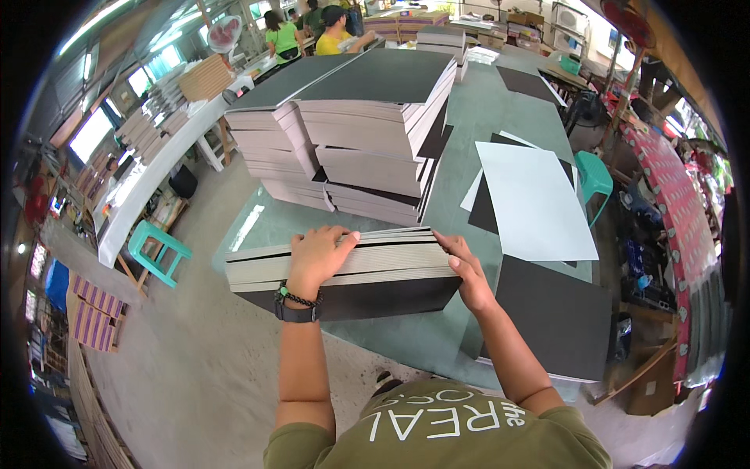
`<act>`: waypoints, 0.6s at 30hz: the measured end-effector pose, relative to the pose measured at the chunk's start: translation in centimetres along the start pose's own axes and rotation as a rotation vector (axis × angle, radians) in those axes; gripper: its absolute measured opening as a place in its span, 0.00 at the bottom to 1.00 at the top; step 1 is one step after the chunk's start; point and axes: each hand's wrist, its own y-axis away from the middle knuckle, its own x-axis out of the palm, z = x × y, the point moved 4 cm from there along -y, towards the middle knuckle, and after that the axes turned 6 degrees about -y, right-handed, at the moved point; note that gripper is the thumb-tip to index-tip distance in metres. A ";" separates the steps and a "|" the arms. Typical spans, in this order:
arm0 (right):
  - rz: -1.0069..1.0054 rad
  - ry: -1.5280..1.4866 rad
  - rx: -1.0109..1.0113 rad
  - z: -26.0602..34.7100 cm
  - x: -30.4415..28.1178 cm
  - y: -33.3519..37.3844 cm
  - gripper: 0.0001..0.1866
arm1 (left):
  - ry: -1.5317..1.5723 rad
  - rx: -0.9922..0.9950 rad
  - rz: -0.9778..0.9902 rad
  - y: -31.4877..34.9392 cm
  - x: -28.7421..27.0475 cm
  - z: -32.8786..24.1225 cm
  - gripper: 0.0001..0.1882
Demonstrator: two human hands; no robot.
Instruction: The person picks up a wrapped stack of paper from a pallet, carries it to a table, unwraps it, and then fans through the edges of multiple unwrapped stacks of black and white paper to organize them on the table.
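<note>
In front of me a thick stack of cardboard sheets (367, 262) stands on its long edges, with a black face turned toward me and pale edges showing on top. My left hand (316, 254) lies over the stack's upper edges, its fingers bent across them and the thumb pointing right. At the right end, my right hand (469, 273) grips the corner, thumb on the near side and fingers behind. Just beyond it rise two tall piles of black-topped sheets (367, 78) side by side. The bottom of the held stack is hidden from me.
The green table (469, 109) runs away from me. On its right lie white sheets (535, 203) and black sheets (555, 316). Green stools (158, 252) stand on both sides. Two people (336, 35) are at the far end. A long white table (168, 156) holds more piles.
</note>
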 end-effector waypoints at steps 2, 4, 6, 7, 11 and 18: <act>-0.010 -0.020 -0.014 0.0 0.3 -0.3 0.32 | -0.019 0.004 -0.020 -0.1 0.3 0.4 0.25; -0.038 -0.042 0.021 -0.6 0.0 -0.9 0.30 | -0.016 0.033 -0.034 -0.1 0.5 0.5 0.26; -0.071 -0.083 0.106 -2.2 -1.0 -1.6 0.29 | -0.017 0.058 -0.055 0.3 0.5 0.3 0.26; -0.030 -0.198 0.124 -2.5 -1.3 -2.4 0.29 | -0.021 0.084 -0.042 0.6 0.5 0.2 0.30; 0.033 -0.436 0.229 -2.5 -0.4 -4.6 0.26 | -0.077 0.532 -0.224 3.8 -1.3 -1.3 0.42; -0.202 0.010 -0.052 -7.2 -2.0 -10.4 0.15 | 0.139 0.566 -0.036 5.1 -2.0 -2.6 0.48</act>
